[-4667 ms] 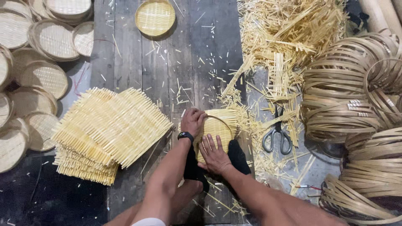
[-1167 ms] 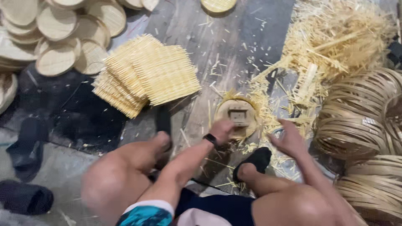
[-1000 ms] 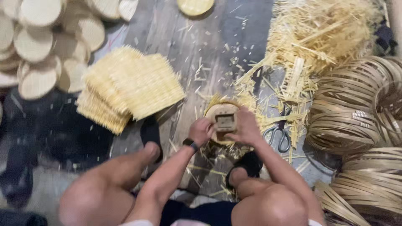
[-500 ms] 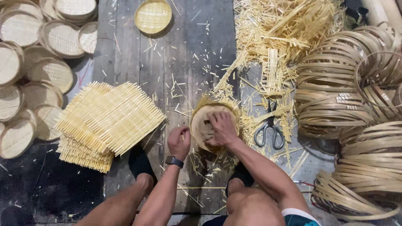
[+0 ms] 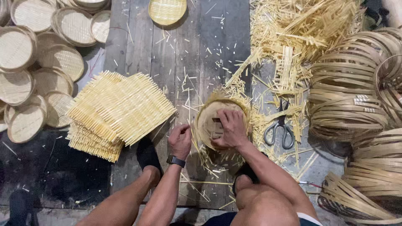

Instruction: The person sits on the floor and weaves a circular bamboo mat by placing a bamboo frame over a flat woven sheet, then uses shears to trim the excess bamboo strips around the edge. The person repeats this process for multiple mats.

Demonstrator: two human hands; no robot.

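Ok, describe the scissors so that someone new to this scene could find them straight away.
Start at the big stack of bamboo hoops on the right. Just left of it, among loose bamboo strips, lie the scissors. They are the only dark metal thing there, blades pointing away from the person.

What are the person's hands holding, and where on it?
The right hand presses flat on the middle of a round woven bamboo tray. The left hand is curled at its left rim; the exact grip cannot be told.

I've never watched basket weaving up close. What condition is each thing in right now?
Round half-made bamboo basket: lying flat, loose strips sticking out around it.
Right hand: pressed flat on it.
Left hand: curled at its rim.
Grey metal scissors: lying closed, untouched.
Square woven bamboo mats: stacked.
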